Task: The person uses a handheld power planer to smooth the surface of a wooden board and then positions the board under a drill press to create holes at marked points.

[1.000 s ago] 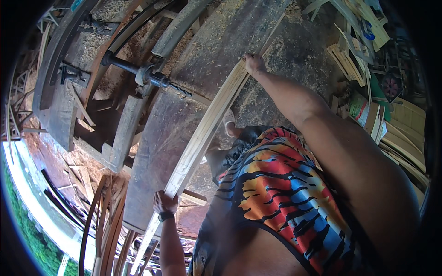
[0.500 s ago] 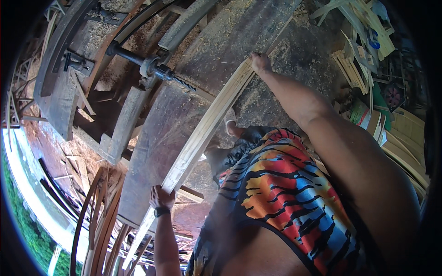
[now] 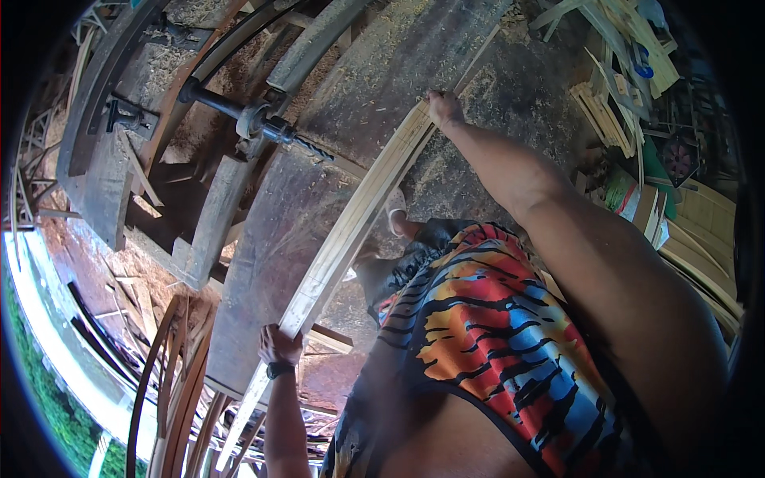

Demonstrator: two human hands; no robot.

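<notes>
Wooden strip's (image 3: 351,231) lower end out of sight

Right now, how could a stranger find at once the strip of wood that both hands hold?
Find the broad grey curved slab covered with sawdust. Along its right edge runs a long pale wood strip, gripped by the left hand low and the right hand high. It is lighter and cleaner than the brown bent strips stacked at lower left.

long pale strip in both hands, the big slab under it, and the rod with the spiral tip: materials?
Strip: looks like raw, unfinished wood, pale with lengthwise grain lines; left hand and right hand grip it. Slab: grey, worn, scattered with shavings; weathered wood or stone-like, hard to tell. Rod: dark metal, seemingly steel, with a twisted bit at its end and a lighter collar.
</notes>
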